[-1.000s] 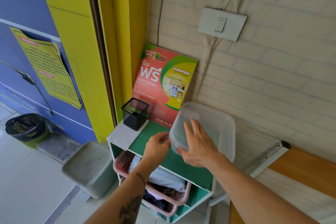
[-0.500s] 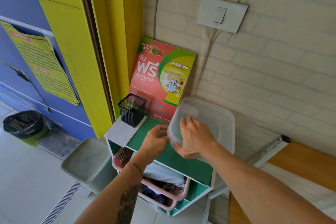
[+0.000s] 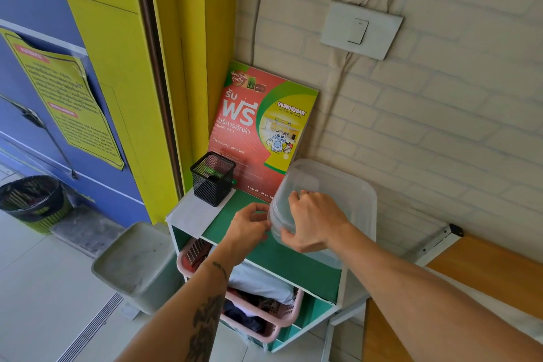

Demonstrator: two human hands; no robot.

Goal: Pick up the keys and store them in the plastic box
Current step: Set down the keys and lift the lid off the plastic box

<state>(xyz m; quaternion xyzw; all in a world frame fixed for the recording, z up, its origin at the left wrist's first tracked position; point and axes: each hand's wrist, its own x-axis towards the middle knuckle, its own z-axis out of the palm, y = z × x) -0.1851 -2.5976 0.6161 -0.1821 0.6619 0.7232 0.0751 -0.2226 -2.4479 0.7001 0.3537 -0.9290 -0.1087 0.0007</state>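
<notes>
Black mesh cup (image 3: 213, 178) on green shelf (image 3: 282, 258) w/ red poster (image 3: 258, 126) behind

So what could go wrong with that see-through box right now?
The plastic box sits at the right end of the green shelf top. If the right hand tugs hard at the lid, the box might slide off that side.

The left hand pinches at the box's near corner; a lid popping open suddenly could jerk it toward the black mesh cup and knock it over.

No keys are visible, so they may be easy to forget or drop.
</notes>
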